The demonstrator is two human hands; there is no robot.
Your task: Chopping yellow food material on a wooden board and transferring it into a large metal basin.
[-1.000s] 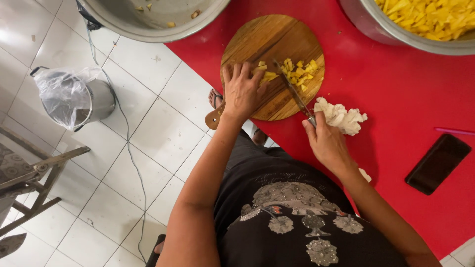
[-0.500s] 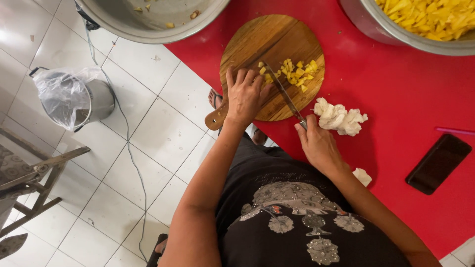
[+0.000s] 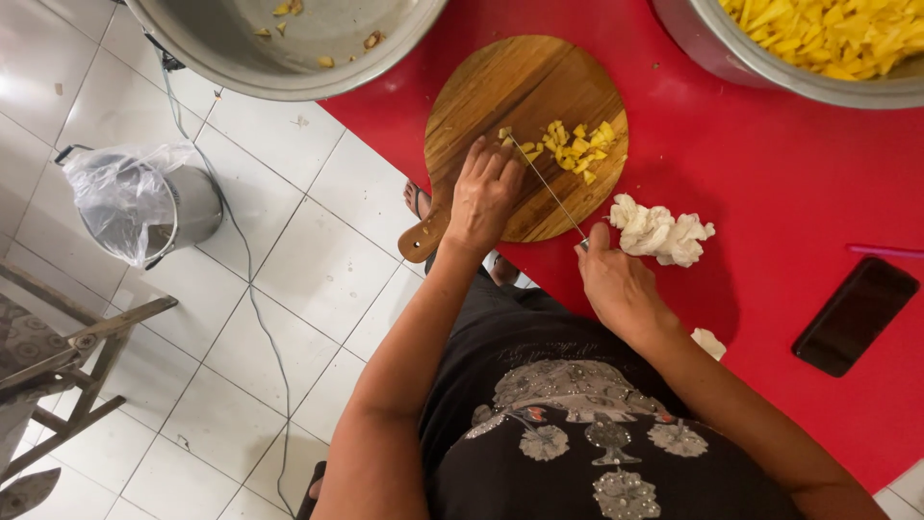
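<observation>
The right hand [image 3: 616,284] was wrapped tight around the handle of a knife [image 3: 547,186], its blade angled across the round wooden cutting board [image 3: 500,87]. The left hand [image 3: 484,193] lay flat and loose on the board's near side, fingers apart, gripping nothing. One pile of yellow diced pieces [image 3: 576,144] sat on the board just beyond the blade. Right of the board lay one crumpled white cloth [image 3: 659,231], further right one dark phone [image 3: 852,315]. Two big metal bowls flanked the board's far side: one nearly empty [image 3: 241,48], one full of yellow chunks [image 3: 828,39]. Left of the board, down on the tiled floor, stood one lined bin [image 3: 135,202].
</observation>
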